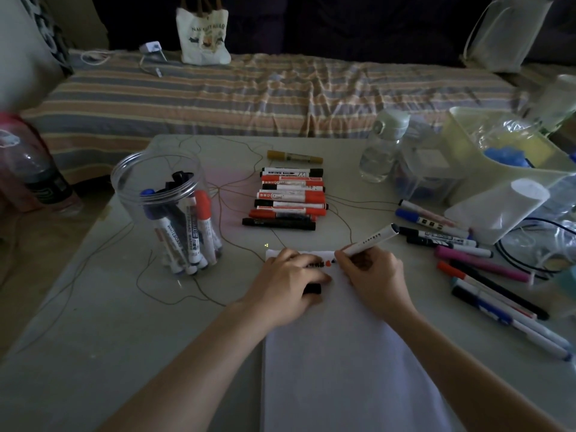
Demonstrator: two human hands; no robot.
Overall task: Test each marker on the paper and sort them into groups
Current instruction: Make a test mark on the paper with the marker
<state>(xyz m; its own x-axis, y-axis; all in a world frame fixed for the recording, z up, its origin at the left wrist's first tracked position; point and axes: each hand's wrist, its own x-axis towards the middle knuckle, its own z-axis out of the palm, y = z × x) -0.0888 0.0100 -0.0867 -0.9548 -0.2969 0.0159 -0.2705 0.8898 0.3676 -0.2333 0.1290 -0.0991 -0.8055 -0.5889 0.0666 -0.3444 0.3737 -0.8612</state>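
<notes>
Surface: pale tabletop (93,338) crossed by thin brown cords, dimly lit.
Room: striped bedcover (249,98) beyond the table's far edge, with a canvas tote bag (202,35) standing on it.
Paper: white sheet (343,369) under both hands, red and black test marks near its far edge.
Right hand (372,275): grasping a white marker (371,240), tip down on the paper.
Left hand (290,285): pressed on the paper, fingers curled around a black cap (313,289).
Left of hands: clear jar (168,210) holding upright markers.
Beyond hands: row of red and black markers (288,198) lying side by side.
Right of hands: loose slim markers (486,269), water bottle (381,145), plastic bin (498,157).
</notes>
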